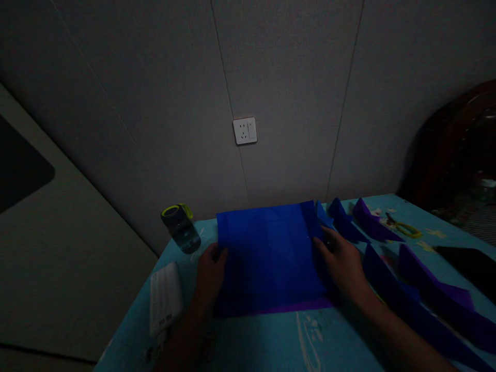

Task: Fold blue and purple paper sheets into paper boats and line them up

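A wide sheet of blue paper, marked with faint creases, lies in front of me on the table. Along its near edge a strip of purple paper shows from underneath. My left hand grips the sheet's left edge, thumb on top. At the right edge, my right hand pinches the sheet between thumb and fingers; the fingertips are partly dark. To the right of that hand stand folded blue paper boats and purple ones. Larger blue and purple folded pieces lie nearer.
A dark water bottle with a yellow-green rim stands at the left. Near it lies a white power bank. Yellow-handled scissors and a black flat object are at the right. A wall socket is behind the table.
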`<state>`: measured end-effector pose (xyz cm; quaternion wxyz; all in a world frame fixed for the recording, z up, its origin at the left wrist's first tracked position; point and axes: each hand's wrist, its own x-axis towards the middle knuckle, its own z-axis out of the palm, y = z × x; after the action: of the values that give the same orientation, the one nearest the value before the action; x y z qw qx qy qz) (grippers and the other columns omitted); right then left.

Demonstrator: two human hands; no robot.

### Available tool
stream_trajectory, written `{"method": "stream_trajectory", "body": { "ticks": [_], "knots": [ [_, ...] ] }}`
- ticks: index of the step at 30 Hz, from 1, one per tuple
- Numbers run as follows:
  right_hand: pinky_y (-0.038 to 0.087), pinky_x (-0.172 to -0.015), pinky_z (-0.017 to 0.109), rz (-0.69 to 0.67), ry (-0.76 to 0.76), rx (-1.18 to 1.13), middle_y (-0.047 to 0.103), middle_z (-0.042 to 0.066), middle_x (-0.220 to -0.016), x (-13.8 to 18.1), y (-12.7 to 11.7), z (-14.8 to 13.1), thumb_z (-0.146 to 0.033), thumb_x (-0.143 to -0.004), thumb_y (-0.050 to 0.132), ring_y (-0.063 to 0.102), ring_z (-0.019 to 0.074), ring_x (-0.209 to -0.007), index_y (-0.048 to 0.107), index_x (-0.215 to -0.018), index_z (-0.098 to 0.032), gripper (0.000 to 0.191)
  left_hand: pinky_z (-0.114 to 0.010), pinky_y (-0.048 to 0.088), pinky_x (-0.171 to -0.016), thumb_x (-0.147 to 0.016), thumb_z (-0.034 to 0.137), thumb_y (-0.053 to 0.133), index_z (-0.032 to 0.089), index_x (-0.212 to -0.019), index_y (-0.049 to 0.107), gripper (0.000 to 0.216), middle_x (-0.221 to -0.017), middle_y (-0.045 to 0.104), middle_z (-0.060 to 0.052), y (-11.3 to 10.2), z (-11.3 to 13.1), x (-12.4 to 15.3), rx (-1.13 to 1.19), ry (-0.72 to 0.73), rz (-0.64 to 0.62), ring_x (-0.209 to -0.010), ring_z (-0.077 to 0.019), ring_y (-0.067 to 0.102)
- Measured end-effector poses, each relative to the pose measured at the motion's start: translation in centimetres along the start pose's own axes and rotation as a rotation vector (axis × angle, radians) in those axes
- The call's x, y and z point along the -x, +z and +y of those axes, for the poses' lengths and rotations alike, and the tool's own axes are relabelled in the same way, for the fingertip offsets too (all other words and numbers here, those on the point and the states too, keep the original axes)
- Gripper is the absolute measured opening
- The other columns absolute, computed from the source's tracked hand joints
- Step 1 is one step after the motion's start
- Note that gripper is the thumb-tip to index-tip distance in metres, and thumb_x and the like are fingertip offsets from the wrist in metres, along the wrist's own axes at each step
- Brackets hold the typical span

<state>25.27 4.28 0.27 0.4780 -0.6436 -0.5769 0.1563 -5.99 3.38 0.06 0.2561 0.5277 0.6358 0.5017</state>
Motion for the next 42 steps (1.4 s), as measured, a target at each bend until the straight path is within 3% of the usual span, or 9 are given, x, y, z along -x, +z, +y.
{"method": "stream_trajectory", "body": {
  "ticks": [5, 11, 14, 17, 21, 28, 34, 38, 42],
  "knots": [
    [0.055, -0.08, 0.04, -0.018, 0.125, -0.313, 0.073, 0.016, -0.109, -0.1, -0.2, -0.5, -0.045, -0.08, 0.063, 0.071, 0.0287, -0.093, 0.067, -0.111, -0.013, 0.044, -0.034, 0.051, -0.074, -0.08, 0.043, 0.063, 0.016, -0.085, 0.064, 0.027, -0.084, 0.071, -0.005, -0.1, 0.5, 0.2, 0.09, 0.007, 0.047, -0.08, -0.022, 0.066],
    [0.058, -0.078, 0.039, -0.055, 0.289, -0.432, 0.074, 0.014, -0.109, -0.4, -0.7, -1.1, -0.042, -0.076, 0.069, 0.072, 0.0291, -0.093, 0.068, -0.108, -0.015, 0.042, -0.035, 0.053, -0.074, -0.078, 0.048, 0.065, 0.015, -0.097, 0.067, 0.038, -0.082, 0.072, -0.005, 0.1, 0.8, 0.6, 0.251, -0.022, 0.038, -0.081, -0.0227, 0.067],
    [0.06, -0.073, 0.037, -0.142, 0.356, -0.512, 0.076, 0.013, -0.104, -0.2, -0.7, -1.5, -0.043, -0.078, 0.066, 0.074, 0.0285, -0.088, 0.067, -0.109, -0.016, 0.041, -0.034, 0.053, -0.074, -0.077, 0.049, 0.067, 0.015, -0.098, 0.067, 0.04, -0.084, 0.072, -0.005, 0.2, 0.9, 0.7, 0.289, -0.044, 0.039, -0.08, -0.0222, 0.067],
    [0.06, -0.068, 0.037, -0.236, 0.385, -0.564, 0.077, 0.011, -0.094, 0.0, -0.8, -2.0, -0.043, -0.08, 0.063, 0.075, 0.0281, -0.08, 0.066, -0.109, -0.016, 0.04, -0.034, 0.054, -0.076, -0.078, 0.048, 0.067, 0.016, -0.099, 0.066, 0.039, -0.09, 0.073, -0.005, 0.2, 0.8, 0.7, 0.357, -0.077, 0.043, -0.082, -0.0214, 0.068],
    [0.058, -0.067, 0.034, -0.229, 0.378, -0.577, 0.077, 0.009, -0.092, 0.0, -1.1, -2.4, -0.043, -0.081, 0.063, 0.074, 0.0253, -0.077, 0.068, -0.108, -0.017, 0.038, -0.035, 0.053, -0.083, -0.077, 0.043, 0.07, 0.018, -0.101, 0.066, 0.035, -0.101, 0.074, -0.005, 0.3, 0.7, 0.6, 0.521, -0.112, 0.073, -0.089, -0.0207, 0.069],
    [0.052, -0.059, 0.023, -0.231, 0.417, -0.827, 0.075, 0.002, -0.084, -0.3, -0.5, -1.2, -0.037, -0.066, 0.083, 0.065, 0.0143, -0.063, 0.073, -0.092, -0.02, 0.032, -0.034, 0.052, -0.083, -0.073, 0.036, 0.075, 0.019, -0.1, 0.068, 0.032, -0.097, 0.074, -0.004, 0.8, 1.4, 0.8, 0.708, -0.147, 0.159, -0.085, -0.0189, 0.069],
    [0.059, -0.073, 0.035, -0.233, 0.547, -1.123, 0.076, 0.005, -0.101, 0.0, -0.7, -2.6, -0.033, -0.069, 0.082, 0.071, 0.0253, -0.088, 0.072, -0.098, -0.022, 0.033, -0.031, 0.052, -0.079, -0.075, 0.04, 0.075, 0.021, -0.1, 0.065, 0.033, -0.091, 0.073, -0.001, 1.4, 1.8, 1.7, 0.609, -0.121, 0.14, -0.081, -0.0178, 0.069],
    [0.058, -0.086, 0.042, -0.195, 0.499, -1.212, 0.075, 0.005, -0.107, 0.3, -0.8, -3.5, -0.036, -0.074, 0.078, 0.069, 0.0294, -0.103, 0.069, -0.106, -0.023, 0.036, -0.029, 0.052, -0.068, -0.076, 0.044, 0.072, 0.021, -0.107, 0.06, 0.04, -0.083, 0.073, -0.001, 1.5, 2.0, 2.1, 0.526, -0.146, 0.141, -0.071, -0.0182, 0.068],
    [0.054, -0.094, 0.047, -0.217, 0.453, -1.235, 0.073, 0.007, -0.114, 1.2, -0.5, -4.2, -0.041, -0.078, 0.073, 0.065, 0.0316, -0.113, 0.067, -0.114, -0.023, 0.04, -0.031, 0.053, -0.068, -0.076, 0.044, 0.07, 0.019, -0.105, 0.061, 0.04, -0.088, 0.074, -0.005, 1.7, 2.0, 2.2, 0.413, -0.135, 0.136, -0.076, -0.0218, 0.07]
  ]
}}
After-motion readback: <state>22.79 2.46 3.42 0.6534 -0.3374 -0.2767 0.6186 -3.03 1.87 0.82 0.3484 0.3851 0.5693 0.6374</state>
